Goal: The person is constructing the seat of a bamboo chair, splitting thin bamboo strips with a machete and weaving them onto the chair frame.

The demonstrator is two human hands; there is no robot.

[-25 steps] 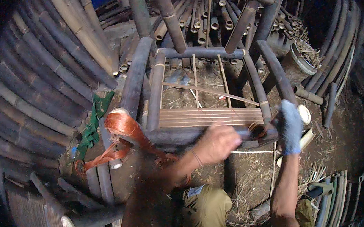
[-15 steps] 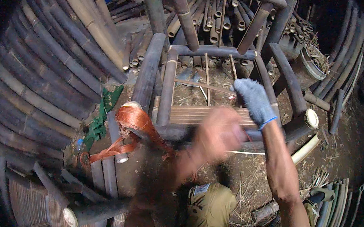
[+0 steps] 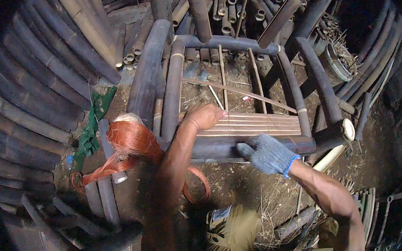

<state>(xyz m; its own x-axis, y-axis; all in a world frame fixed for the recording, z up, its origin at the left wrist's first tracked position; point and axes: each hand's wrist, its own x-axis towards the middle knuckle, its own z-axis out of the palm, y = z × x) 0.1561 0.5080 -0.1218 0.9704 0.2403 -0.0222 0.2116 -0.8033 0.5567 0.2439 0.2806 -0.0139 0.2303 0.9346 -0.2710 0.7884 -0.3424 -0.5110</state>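
We have one bamboo chair frame [image 3: 173, 89] standing on the dirt floor [image 3: 235, 184] in front of us, its two arms on either side of the open seat. Along the front of that seat we count about five thin slats [image 3: 267, 123] set side by side, with one loose strip [image 3: 256, 97] slanting across the gap behind them and two slender rods [image 3: 222, 71] running front to back. Our bare left hand [image 3: 204, 117] lies on the slats toward their left end, fingers bent; we cannot tell whether its grip pinches anything. Our right hand, in one grey glove [image 3: 269, 155], is over the front rail [image 3: 212, 147], and its grip is also too unclear for us to tell. One bundle of orange fibre [image 3: 133, 141] drapes near the end of the left arm. Farther left we see one green cloth [image 3: 96, 118] and a bank of bamboo poles [image 3: 42, 63], too many to count; beyond the right arm stands one round container [image 3: 332, 68] with shavings.
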